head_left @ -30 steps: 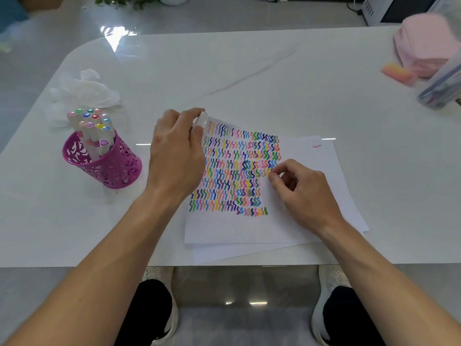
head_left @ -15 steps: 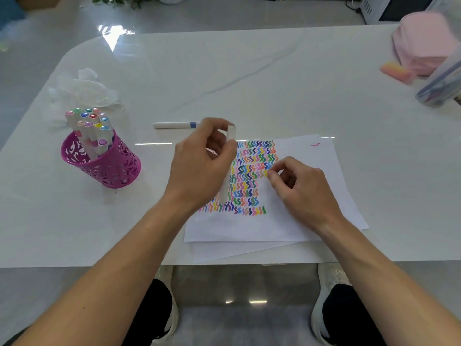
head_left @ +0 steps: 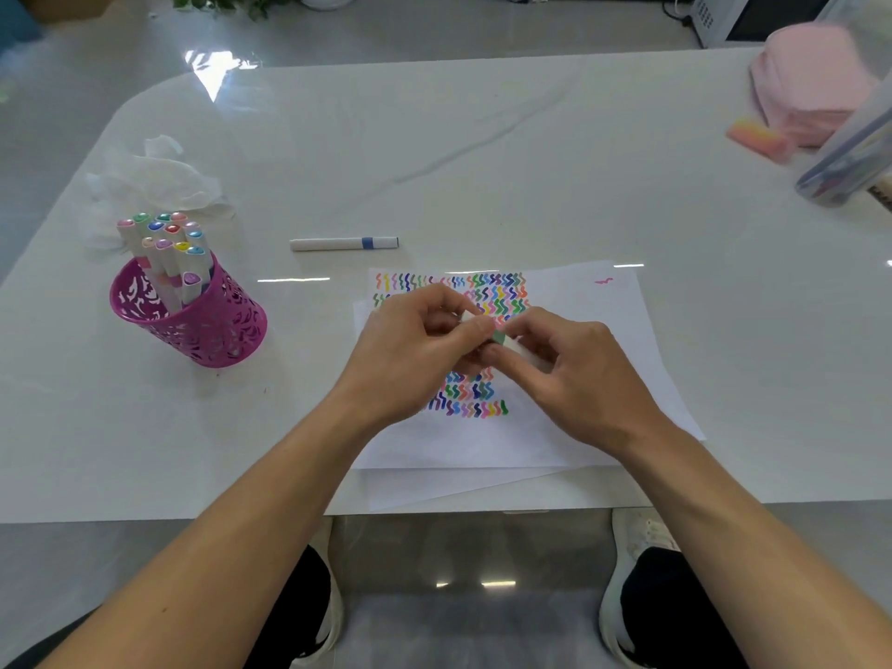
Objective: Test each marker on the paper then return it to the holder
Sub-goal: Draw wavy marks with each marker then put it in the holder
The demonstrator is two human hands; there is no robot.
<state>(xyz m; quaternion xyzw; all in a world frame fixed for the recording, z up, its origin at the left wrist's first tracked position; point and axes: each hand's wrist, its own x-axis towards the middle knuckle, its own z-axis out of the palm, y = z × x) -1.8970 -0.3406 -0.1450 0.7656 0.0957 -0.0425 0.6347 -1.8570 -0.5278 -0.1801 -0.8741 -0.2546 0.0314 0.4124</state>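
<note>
Together, left hand (head_left: pixel 410 350) and right hand (head_left: pixel 579 379) meet over the paper (head_left: pixel 579 292), each grip pinching one marker (head_left: pixel 500 337).

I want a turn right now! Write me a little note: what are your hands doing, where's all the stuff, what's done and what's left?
Left hand and right hand: both pinch one green-banded marker above the paper.
Blue-banded marker lies on the table beyond the paper; the other markers stand in the pink holder.
Done: many rows of coloured squiggles cover part of the paper.
Left: probably test the held marker, then put it and the loose one back in the holder.
</note>
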